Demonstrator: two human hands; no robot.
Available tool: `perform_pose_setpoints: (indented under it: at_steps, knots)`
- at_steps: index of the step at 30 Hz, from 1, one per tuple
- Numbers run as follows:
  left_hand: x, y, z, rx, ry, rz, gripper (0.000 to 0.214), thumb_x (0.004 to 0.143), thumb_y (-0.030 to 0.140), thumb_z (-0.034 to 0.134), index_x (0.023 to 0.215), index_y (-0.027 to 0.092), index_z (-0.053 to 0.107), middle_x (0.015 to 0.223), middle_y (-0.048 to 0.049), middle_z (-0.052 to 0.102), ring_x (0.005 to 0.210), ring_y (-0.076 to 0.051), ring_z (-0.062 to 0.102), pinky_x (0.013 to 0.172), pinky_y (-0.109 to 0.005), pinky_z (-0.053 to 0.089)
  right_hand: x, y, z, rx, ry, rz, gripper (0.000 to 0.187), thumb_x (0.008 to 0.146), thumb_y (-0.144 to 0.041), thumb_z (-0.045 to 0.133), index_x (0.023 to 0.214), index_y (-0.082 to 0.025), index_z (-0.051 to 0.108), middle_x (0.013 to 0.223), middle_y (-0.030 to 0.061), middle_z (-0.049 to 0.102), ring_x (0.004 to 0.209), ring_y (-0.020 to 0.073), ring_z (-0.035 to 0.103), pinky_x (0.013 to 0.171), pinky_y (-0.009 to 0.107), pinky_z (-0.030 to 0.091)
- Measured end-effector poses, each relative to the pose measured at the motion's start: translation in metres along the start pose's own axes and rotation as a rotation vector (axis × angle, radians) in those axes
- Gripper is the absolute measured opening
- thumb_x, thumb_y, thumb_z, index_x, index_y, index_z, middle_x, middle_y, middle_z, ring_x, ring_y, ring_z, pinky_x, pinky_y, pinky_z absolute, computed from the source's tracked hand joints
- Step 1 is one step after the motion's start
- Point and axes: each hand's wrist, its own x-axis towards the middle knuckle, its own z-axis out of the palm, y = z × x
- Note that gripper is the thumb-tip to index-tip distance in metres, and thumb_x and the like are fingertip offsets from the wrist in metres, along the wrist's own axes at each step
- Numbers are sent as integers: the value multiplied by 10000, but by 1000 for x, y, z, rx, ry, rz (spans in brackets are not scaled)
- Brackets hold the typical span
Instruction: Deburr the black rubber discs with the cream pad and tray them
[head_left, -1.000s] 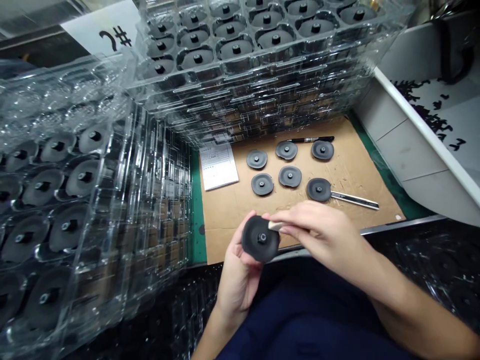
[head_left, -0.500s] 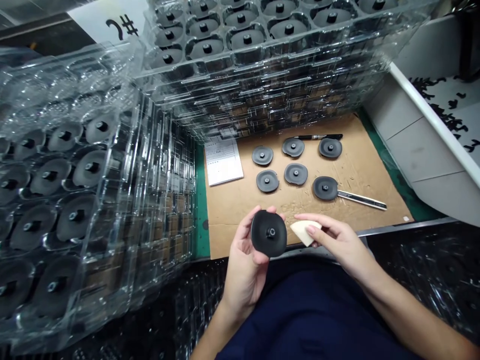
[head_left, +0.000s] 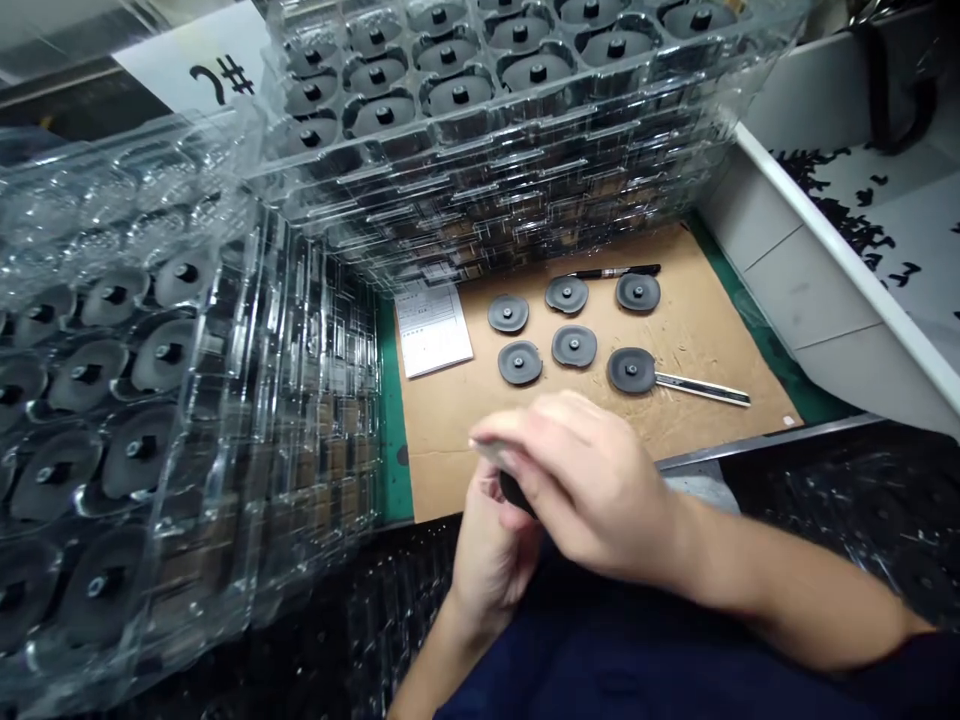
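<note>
My left hand (head_left: 487, 560) grips a rounded black disc (head_left: 516, 493), of which only a dark edge shows. My right hand (head_left: 596, 480) lies across the front of it, fingers bent over the disc and slightly blurred. Pinched in those fingers is a pale sponge wedge (head_left: 489, 450), mostly hidden, at the disc's upper left edge. Beyond the hands, several similar black discs (head_left: 574, 346) with central studs lie on a cardboard sheet (head_left: 450, 430). One disc (head_left: 631, 370) rests over the end of a slim white-and-black tool (head_left: 705, 388).
Stacked clear plastic trays (head_left: 480, 200) full of black discs rise at the back. Another tray stack (head_left: 262, 420) stands at the left. A paper pad (head_left: 435, 335) and a pen (head_left: 619, 271) lie on the cardboard. On the right is a white-rimmed grey bin wall (head_left: 810, 270).
My right hand has moved left with the sponge wedge, from beside the disc to over it, covering most of it. The whole view has shifted slightly.
</note>
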Motion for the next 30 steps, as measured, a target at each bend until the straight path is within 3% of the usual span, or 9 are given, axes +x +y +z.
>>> perform_pose_setpoints:
  at_steps: [3, 6, 8, 11, 14, 19, 23, 26, 30]
  knots:
    - [0, 3, 3, -28, -61, -4, 518, 595, 352, 800, 1084, 274, 647, 1111, -15, 661, 1082, -222, 593, 949, -278, 467, -6, 1, -4, 33, 0, -122, 260, 851, -79, 462, 1077, -77, 593, 857, 86, 624, 815, 175, 541, 784, 342, 452]
    - [2, 7, 0, -24, -53, -33, 562, 589, 373, 792, 1118, 280, 626, 1156, -34, 645, 1035, -249, 621, 916, -332, 502, -20, 4, -12, 21, -97, -57, 258, 845, -56, 477, 1073, -90, 592, 856, 70, 610, 773, 153, 513, 738, 312, 446]
    - [3, 8, -3, -12, -22, -60, 543, 634, 383, 759, 1144, 264, 615, 1162, -61, 646, 1045, -244, 617, 909, -326, 507, -24, 9, -16, -94, -68, 14, 249, 855, -61, 468, 1067, -85, 596, 838, 72, 607, 738, 156, 494, 686, 317, 428]
    - [3, 8, -5, -10, -4, -84, 494, 690, 341, 729, 1159, 245, 608, 1131, -69, 668, 1011, -197, 633, 893, -277, 512, -19, 22, -17, -210, -10, -32, 266, 871, -66, 437, 1062, -122, 613, 861, 72, 631, 727, 167, 497, 669, 335, 408]
    - [0, 11, -4, -30, -44, -144, 536, 666, 354, 736, 1170, 230, 602, 1125, -79, 669, 960, -211, 656, 872, -293, 525, -13, 36, -16, -73, -2, -35, 307, 891, -68, 418, 1101, -183, 610, 922, 45, 651, 795, 157, 546, 736, 324, 432]
    - [-4, 15, -1, -136, -177, -289, 640, 597, 443, 750, 1177, 220, 598, 1271, -134, 578, 1057, -332, 610, 872, -363, 524, -33, 52, -13, 157, 155, 404, 237, 904, -210, 494, 1113, -239, 604, 1047, 15, 632, 944, 141, 570, 810, 258, 444]
    - [-3, 12, -1, -204, -184, -304, 610, 608, 419, 747, 1167, 220, 602, 1228, -119, 613, 1066, -315, 609, 880, -354, 520, -67, 57, -7, 329, 141, 747, 227, 906, -337, 491, 1101, -265, 584, 1029, 0, 630, 857, 135, 581, 747, 242, 452]
    - [-2, 10, -1, -222, -200, -323, 588, 620, 406, 741, 1158, 213, 606, 1208, -110, 628, 1072, -305, 607, 882, -360, 522, -86, 57, 0, 414, 70, 874, 237, 902, -380, 487, 1085, -260, 577, 1006, -2, 630, 831, 133, 580, 735, 237, 450]
    - [-2, 8, -3, -225, -192, -310, 593, 632, 404, 730, 1178, 215, 596, 1218, -98, 626, 1081, -296, 603, 892, -350, 520, -96, 54, 7, 441, -2, 889, 242, 900, -385, 487, 1080, -253, 579, 1068, 4, 619, 897, 143, 575, 774, 244, 441]
